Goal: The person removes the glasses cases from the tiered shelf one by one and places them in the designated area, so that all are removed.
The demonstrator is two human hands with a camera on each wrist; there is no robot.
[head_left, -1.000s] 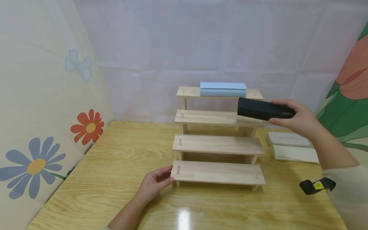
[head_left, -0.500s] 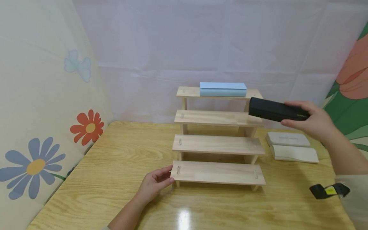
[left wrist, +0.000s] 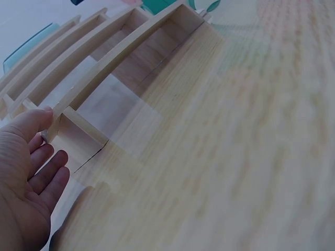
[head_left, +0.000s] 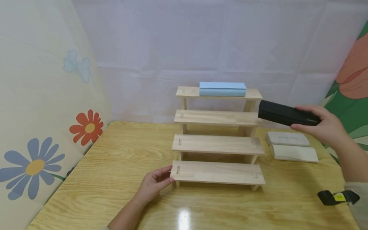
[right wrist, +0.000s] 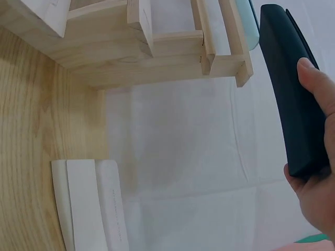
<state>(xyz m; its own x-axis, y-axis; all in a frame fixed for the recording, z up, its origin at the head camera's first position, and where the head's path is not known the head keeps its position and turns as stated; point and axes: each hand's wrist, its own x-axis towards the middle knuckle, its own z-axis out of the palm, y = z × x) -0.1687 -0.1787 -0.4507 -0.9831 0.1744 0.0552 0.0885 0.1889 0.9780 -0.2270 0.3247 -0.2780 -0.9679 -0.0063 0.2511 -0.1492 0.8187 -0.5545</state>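
Right hand (head_left: 329, 126) round black case (head_left: 283, 113), left hand (head_left: 152, 185) pinching stand (head_left: 218, 144) (lower fingers (left wrist: 49, 172): left wrist view only)

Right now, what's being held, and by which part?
Right hand: black case, by its right end. Left hand: lowest wooden step, by its left end.
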